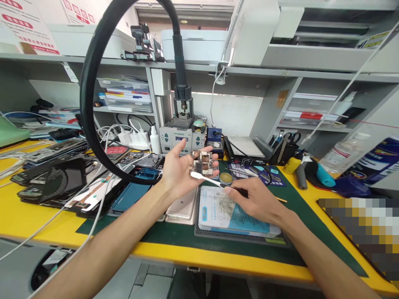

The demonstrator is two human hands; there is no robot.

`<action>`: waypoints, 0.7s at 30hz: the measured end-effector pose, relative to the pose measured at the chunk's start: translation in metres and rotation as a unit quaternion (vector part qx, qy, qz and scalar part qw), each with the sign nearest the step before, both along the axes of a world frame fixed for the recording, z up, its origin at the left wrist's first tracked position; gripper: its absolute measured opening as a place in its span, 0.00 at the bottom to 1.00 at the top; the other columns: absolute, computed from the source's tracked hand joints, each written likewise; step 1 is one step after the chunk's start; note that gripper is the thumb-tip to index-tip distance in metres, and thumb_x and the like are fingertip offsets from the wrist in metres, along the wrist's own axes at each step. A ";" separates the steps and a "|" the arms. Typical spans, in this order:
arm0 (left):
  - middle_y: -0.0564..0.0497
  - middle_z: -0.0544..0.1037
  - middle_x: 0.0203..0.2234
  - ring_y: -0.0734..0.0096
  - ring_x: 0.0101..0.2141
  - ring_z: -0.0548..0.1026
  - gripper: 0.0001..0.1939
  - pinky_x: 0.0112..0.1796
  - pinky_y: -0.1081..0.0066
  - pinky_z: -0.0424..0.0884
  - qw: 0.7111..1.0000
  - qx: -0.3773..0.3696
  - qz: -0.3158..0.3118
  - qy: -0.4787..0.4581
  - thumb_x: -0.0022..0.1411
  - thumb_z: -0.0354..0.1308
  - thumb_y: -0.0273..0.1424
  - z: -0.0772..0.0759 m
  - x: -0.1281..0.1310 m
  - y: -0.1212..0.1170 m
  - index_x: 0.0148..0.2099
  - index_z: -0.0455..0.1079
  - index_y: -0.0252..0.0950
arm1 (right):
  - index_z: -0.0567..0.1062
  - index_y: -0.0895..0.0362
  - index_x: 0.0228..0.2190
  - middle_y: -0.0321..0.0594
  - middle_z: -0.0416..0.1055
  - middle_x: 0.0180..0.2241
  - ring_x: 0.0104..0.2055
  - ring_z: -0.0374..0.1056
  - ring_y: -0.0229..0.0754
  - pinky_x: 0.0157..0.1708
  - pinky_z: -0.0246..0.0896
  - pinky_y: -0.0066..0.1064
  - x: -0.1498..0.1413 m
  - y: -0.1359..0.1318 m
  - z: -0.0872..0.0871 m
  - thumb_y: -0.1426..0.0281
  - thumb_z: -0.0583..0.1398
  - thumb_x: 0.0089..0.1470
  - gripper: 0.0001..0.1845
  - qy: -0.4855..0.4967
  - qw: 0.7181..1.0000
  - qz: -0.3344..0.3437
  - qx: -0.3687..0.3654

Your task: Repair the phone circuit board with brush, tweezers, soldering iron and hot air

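Observation:
My left hand is turned palm up, thumb out to the side, and bears a small phone circuit board across its fingers. In my right hand is a toothbrush with a white head and a dark handle, gripped by the handle. The brush head lies at the lower edge of the board; whether its bristles touch it, I cannot tell. Beneath my right hand is a blue and white booklet-like pad on a dark mat. A small round tin of yellowish paste stands just behind the brush.
A thick black hose arches over the left side to a soldering station. Phones and phone parts crowd the left of the table. Scissors and tools fill a black holder at the right, near a clear bottle.

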State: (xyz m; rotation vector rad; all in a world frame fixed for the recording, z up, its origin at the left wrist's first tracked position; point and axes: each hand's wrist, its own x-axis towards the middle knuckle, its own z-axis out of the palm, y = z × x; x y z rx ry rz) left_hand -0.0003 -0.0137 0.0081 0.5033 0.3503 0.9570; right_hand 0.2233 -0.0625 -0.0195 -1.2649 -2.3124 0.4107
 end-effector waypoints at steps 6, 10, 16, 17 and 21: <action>0.28 0.80 0.42 0.45 0.38 0.81 0.35 0.40 0.48 0.77 1.000 -0.004 0.004 0.000 0.71 0.43 0.48 0.001 -0.001 -0.001 0.60 0.67 0.21 | 0.56 0.56 0.20 0.31 0.51 0.19 0.22 0.47 0.35 0.25 0.37 0.34 0.002 0.000 0.000 0.57 0.51 0.68 0.27 -0.006 1.000 -0.008 0.003; 0.29 0.80 0.42 0.44 0.38 0.81 0.34 0.40 0.46 0.77 1.000 -0.003 0.004 0.006 0.70 0.43 0.48 0.001 -0.001 0.000 0.60 0.68 0.23 | 0.56 0.56 0.20 0.31 0.50 0.19 0.22 0.47 0.35 0.26 0.37 0.34 0.003 0.001 0.000 0.56 0.52 0.68 0.27 -0.008 1.000 -0.014 0.002; 0.28 0.79 0.42 0.44 0.39 0.81 0.34 0.40 0.46 0.76 1.000 -0.009 0.010 0.008 0.70 0.43 0.49 0.000 -0.002 0.002 0.60 0.68 0.23 | 0.56 0.56 0.20 0.32 0.51 0.19 0.22 0.47 0.35 0.26 0.37 0.35 0.003 0.001 0.002 0.56 0.52 0.67 0.27 -0.012 1.000 -0.018 0.008; 0.28 0.79 0.42 0.44 0.39 0.80 0.34 0.40 0.47 0.76 1.000 -0.006 0.009 0.004 0.70 0.43 0.49 -0.001 -0.002 0.002 0.60 0.68 0.23 | 0.56 0.56 0.20 0.32 0.51 0.19 0.22 0.47 0.35 0.26 0.37 0.35 0.003 0.001 0.002 0.56 0.52 0.67 0.27 -0.012 1.000 -0.018 0.011; 0.29 0.78 0.42 0.48 0.36 0.80 0.34 0.40 0.48 0.77 1.000 0.005 0.006 -0.018 0.70 0.44 0.48 -0.001 -0.002 0.003 0.59 0.67 0.21 | 0.56 0.56 0.19 0.31 0.50 0.19 0.21 0.46 0.35 0.25 0.37 0.34 0.004 0.002 0.002 0.56 0.51 0.68 0.27 -0.010 1.000 -0.020 0.014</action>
